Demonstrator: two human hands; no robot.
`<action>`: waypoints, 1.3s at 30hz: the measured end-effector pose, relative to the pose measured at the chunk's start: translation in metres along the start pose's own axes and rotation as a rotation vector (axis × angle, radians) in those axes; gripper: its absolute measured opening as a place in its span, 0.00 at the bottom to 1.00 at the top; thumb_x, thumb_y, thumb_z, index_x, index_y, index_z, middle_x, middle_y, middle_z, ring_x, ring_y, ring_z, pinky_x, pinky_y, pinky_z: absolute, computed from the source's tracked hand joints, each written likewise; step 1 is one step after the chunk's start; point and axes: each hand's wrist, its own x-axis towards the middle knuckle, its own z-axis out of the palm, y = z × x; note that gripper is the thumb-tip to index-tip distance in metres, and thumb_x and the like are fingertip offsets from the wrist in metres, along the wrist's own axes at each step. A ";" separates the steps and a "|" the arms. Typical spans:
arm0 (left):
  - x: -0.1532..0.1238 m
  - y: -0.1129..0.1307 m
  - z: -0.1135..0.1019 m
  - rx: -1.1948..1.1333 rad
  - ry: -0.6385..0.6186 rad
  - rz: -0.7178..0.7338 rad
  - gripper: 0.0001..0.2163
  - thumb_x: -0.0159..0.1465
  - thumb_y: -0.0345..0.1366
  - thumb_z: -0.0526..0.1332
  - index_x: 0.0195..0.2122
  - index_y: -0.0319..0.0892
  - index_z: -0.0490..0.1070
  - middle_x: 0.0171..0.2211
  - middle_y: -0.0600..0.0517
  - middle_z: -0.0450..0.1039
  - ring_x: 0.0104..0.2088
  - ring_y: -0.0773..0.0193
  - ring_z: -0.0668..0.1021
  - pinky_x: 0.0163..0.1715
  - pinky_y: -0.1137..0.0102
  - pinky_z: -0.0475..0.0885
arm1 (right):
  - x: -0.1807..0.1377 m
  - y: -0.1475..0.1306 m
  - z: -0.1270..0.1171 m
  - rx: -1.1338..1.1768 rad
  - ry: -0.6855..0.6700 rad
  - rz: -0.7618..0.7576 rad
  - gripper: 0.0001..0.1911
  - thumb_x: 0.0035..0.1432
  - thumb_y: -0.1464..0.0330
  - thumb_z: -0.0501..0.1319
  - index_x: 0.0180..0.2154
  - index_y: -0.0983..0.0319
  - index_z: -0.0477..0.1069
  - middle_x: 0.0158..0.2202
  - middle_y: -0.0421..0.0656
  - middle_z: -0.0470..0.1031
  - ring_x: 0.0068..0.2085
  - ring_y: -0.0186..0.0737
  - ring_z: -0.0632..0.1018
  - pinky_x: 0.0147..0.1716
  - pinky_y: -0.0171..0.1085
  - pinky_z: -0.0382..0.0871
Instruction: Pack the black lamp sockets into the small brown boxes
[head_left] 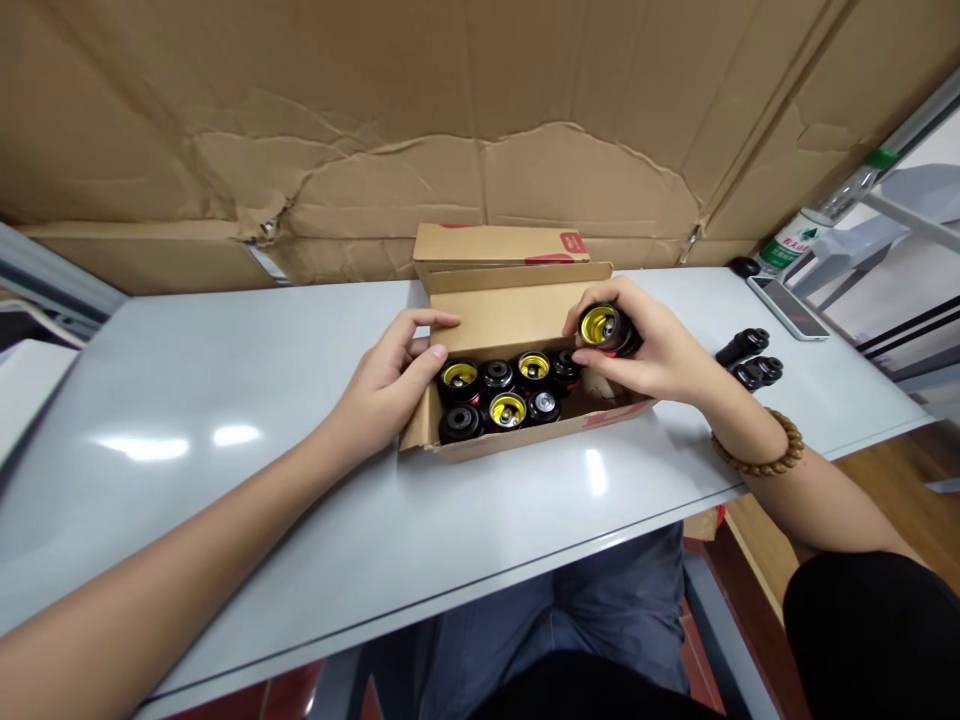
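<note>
My right hand (626, 350) is wrapped around a black flashlight (602, 326), its yellow-lined open end facing up and toward me. It is held above the right part of a small open cardboard box (517, 446). Several similar black flashlights (507, 410) stand upright in the box's left and middle, some showing yellow-lined ends and others black ends. The box's left end is pinched by my left hand (390, 385), with the thumb at the rim and the index finger on the raised lid. My right fingers partly hide the space below the held flashlight.
Several black flashlights (748, 358) lie right of my hand. Farther back are a phone (787, 307) and a plastic bottle (799, 240). Behind the open box is another carton (499, 243), against a large cardboard wall (480, 120). A white object (34, 390) sits at the table's left edge.
</note>
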 end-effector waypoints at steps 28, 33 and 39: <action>0.001 -0.001 0.000 0.010 -0.002 0.003 0.22 0.73 0.53 0.59 0.61 0.46 0.72 0.42 0.47 0.81 0.44 0.48 0.82 0.39 0.59 0.77 | 0.000 -0.003 0.001 -0.038 0.050 -0.017 0.09 0.62 0.67 0.70 0.44 0.56 0.75 0.42 0.42 0.85 0.39 0.42 0.82 0.45 0.43 0.76; 0.001 -0.004 0.000 0.002 -0.010 0.003 0.23 0.74 0.54 0.58 0.62 0.46 0.72 0.43 0.47 0.81 0.44 0.48 0.82 0.40 0.59 0.79 | 0.001 -0.002 0.002 -0.028 0.027 -0.027 0.09 0.66 0.64 0.72 0.46 0.57 0.76 0.44 0.43 0.86 0.40 0.43 0.83 0.47 0.43 0.77; 0.001 -0.003 0.000 0.000 -0.012 0.007 0.22 0.74 0.53 0.58 0.62 0.46 0.72 0.43 0.47 0.82 0.44 0.49 0.82 0.41 0.60 0.79 | 0.002 0.004 0.000 0.009 0.030 -0.073 0.13 0.68 0.60 0.75 0.48 0.57 0.77 0.47 0.45 0.86 0.46 0.46 0.85 0.52 0.46 0.77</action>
